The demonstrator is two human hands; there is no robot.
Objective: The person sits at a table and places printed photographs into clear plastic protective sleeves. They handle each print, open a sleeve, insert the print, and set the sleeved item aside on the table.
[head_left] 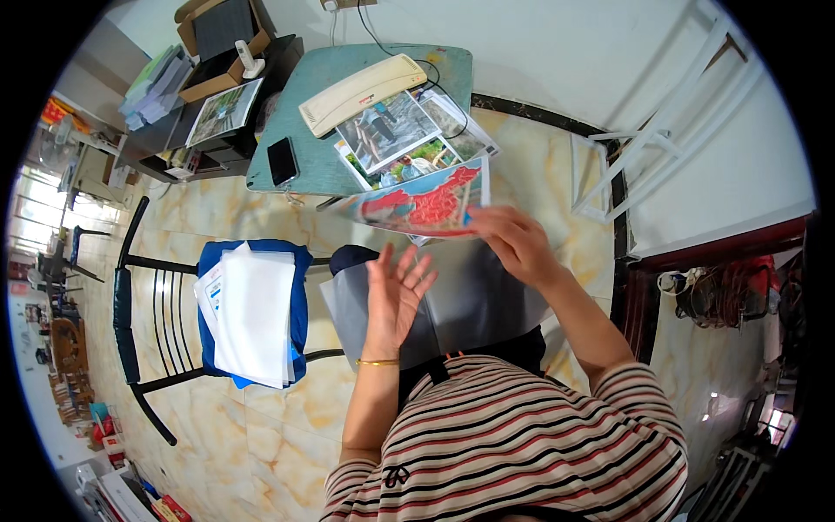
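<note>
A: Hand status?
B: Right hand [515, 244] pinches red photo [417, 202] by its lower right corner, near the counter [330, 70]; left hand [398, 296] empty, spread.
A: Risk?
B: One-corner grip could let it sag, crease.

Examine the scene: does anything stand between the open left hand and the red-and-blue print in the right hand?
Nothing visible does. The left hand shows just below the red-and-blue print, which the right hand holds; depth is hard to judge.
</note>
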